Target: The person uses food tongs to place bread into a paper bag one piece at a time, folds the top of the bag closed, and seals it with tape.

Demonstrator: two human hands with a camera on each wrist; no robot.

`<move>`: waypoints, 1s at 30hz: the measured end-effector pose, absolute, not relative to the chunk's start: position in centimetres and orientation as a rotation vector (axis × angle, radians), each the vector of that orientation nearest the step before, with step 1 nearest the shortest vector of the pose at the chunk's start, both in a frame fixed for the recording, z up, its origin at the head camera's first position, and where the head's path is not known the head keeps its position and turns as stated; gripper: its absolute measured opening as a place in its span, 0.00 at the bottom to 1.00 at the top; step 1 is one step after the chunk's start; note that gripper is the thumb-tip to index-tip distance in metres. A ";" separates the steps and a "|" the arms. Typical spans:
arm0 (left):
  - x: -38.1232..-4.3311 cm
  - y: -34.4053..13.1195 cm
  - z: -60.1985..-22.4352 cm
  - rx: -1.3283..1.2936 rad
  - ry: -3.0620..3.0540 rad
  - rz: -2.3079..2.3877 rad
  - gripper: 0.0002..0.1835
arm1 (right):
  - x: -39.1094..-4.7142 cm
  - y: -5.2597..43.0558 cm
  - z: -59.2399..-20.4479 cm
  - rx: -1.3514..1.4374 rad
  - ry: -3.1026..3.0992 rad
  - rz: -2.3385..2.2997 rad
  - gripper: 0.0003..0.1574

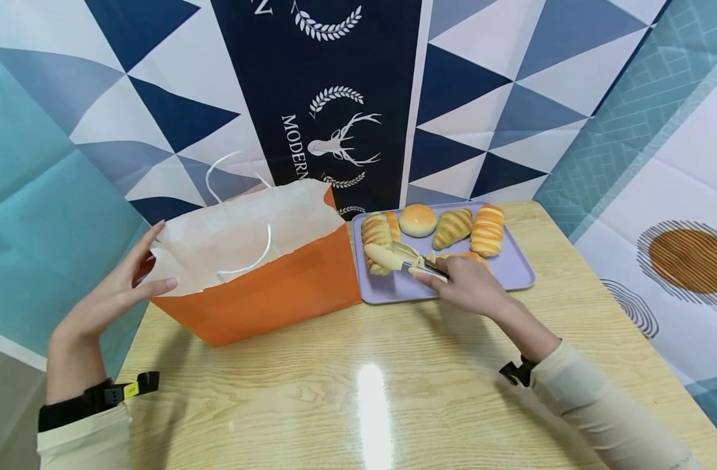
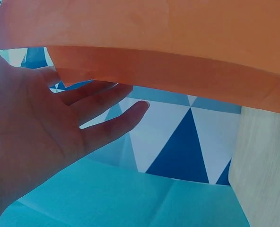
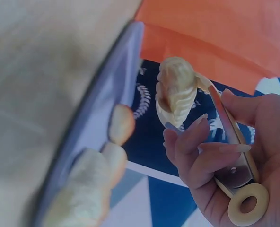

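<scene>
My right hand grips a pair of tongs with cream-coloured tips and metal arms. Between the tips is a ridged, croissant-like bread roll, raised over the left end of the lilac tray in the head view. At the left, my left hand is spread at the side rim of an orange paper bag with a white inside. Its thumb lies by the near corner and its fingers by the far corner. In the left wrist view, extended fingers show beneath the bag's orange side.
On the tray lie a round bun, a ridged roll, a striped loaf and other bread partly covered by my right hand. White cord handles rise from the bag. A patterned wall covering stands behind the wooden table.
</scene>
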State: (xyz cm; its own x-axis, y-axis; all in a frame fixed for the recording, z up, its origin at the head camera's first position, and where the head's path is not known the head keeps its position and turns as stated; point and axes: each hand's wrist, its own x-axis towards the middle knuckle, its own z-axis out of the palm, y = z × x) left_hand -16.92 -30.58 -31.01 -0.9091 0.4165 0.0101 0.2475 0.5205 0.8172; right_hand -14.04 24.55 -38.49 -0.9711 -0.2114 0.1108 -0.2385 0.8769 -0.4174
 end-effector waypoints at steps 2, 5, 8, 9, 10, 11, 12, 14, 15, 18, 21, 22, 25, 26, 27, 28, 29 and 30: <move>-16.9 -30.6 -31.0 0.566 2.571 1.333 0.49 | -14.2 24.6 -37.7 0.352 -2.961 0.681 0.31; -16.9 -30.6 -31.0 0.560 2.569 1.329 0.49 | -14.4 24.5 -36.2 0.339 -2.934 0.690 0.30; -17.0 -30.5 -31.2 0.552 2.572 1.326 0.49 | -14.6 24.4 -34.5 0.331 -2.902 0.676 0.31; -17.0 -30.5 -31.2 0.552 2.572 1.327 0.49 | -14.7 24.4 -33.9 0.339 -2.885 0.666 0.31; -17.0 -30.5 -31.2 0.551 2.573 1.328 0.49 | -14.8 24.3 -33.3 0.340 -2.874 0.662 0.31; -17.0 -30.5 -31.2 0.548 2.574 1.327 0.49 | -14.8 24.2 -32.8 0.347 -2.859 0.653 0.31; -17.0 -30.5 -31.2 0.548 2.576 1.328 0.49 | -14.9 24.1 -32.2 0.357 -2.845 0.647 0.31; -17.0 -30.5 -31.1 0.547 2.576 1.329 0.49 | -14.9 23.8 -31.1 0.370 -2.823 0.646 0.32; -16.9 -30.5 -31.1 0.544 2.577 1.328 0.49 | -14.9 23.7 -30.6 0.378 -2.813 0.651 0.32; -16.9 -30.4 -31.1 0.543 2.577 1.324 0.49 | -14.7 23.2 -29.0 0.404 -2.775 0.668 0.32; -16.8 -30.5 -31.0 0.543 2.579 1.320 0.49 | -14.5 22.4 -27.7 0.438 -2.729 0.672 0.33; -16.8 -30.5 -31.0 0.543 2.580 1.319 0.49 | -14.5 22.2 -27.3 0.450 -2.717 0.669 0.33; -16.7 -30.5 -30.9 0.543 2.582 1.318 0.48 | -14.3 21.2 -26.4 0.483 -2.708 0.663 0.35; -16.8 -30.5 -30.9 0.543 2.580 1.320 0.48 | -14.2 20.9 -26.2 0.494 -2.712 0.668 0.35; -16.8 -30.5 -30.9 0.543 2.579 1.320 0.48 | -14.2 20.6 -26.0 0.505 -2.717 0.674 0.35; -16.8 -30.5 -30.9 0.541 2.580 1.320 0.48 | -14.2 20.3 -25.9 0.519 -2.721 0.678 0.34; -16.8 -30.5 -30.9 0.542 2.580 1.321 0.48 | -14.2 20.0 -25.8 0.534 -2.726 0.675 0.34; -16.8 -30.5 -30.9 0.541 2.581 1.321 0.48 | -14.2 19.7 -25.7 0.549 -2.730 0.674 0.34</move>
State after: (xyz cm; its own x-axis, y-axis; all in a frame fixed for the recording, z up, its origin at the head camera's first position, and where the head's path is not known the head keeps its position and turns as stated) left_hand -16.80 -30.48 -30.91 -0.9150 0.4035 -0.0043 0.2325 0.5358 0.8117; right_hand -14.22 19.71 -25.71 -0.8899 -0.2939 0.3489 -0.4225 0.8194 -0.3873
